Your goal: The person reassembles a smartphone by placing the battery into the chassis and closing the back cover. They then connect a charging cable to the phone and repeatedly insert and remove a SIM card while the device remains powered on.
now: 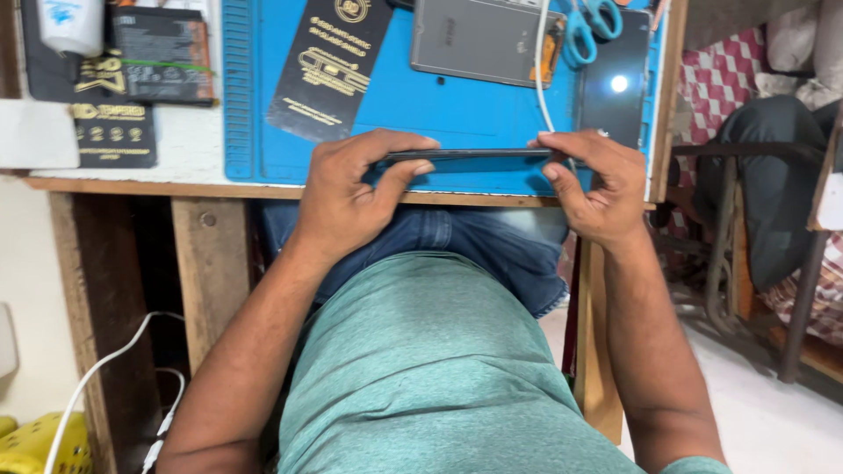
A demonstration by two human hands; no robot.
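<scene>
A wooden counter (123,186) with a pale top runs across the far side of the scene, and a large blue rubber work mat (457,105) with ridged edges covers most of it. On the mat lie a grey flat device back (479,39) at the far middle, a long black printed packet (327,66) to its left, a glossy black glass panel (615,88) at the right, blue-handled scissors (590,22) at the far right and a thin white cable (540,79) trailing toward the near edge. More black packets (114,132) sit left of the mat.

At the near edge of the mat, held edge-on just above it, is a slim black smartphone (470,154). The left hand (351,189) pinches its left end, fingers on the far side and thumb on the near side. The right hand (593,180) pinches the right end the same way, its fingers curled over the end.

The phone looks light and stiff, probably smooth and slippery on its faces and fragile at the glass, so the narrow side edges near the ends seem the safest hold.

The room is cramped: a pale floor (746,412), a dark metal chair frame (746,228) at the right, and a yellow basket (35,443) at the near left.
</scene>
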